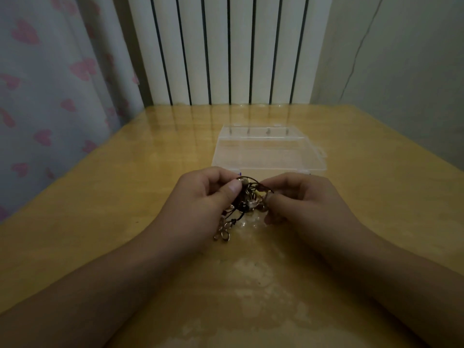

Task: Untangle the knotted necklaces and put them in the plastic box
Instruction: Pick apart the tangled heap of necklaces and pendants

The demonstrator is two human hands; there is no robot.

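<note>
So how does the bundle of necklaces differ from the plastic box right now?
The necklaces are a dark tangle of cords and metal links, while the plastic box is clear and rigid. The necklaces are pinched between the left hand and right hand, with a few links trailing onto the table; the box rests untouched on the table just beyond them. Both sit near the table's middle.

Glossy wooden table (100, 209), white radiator (226, 51), perhaps heart-print curtain (50, 84)

no readable text, labels or numbers anywhere
</note>
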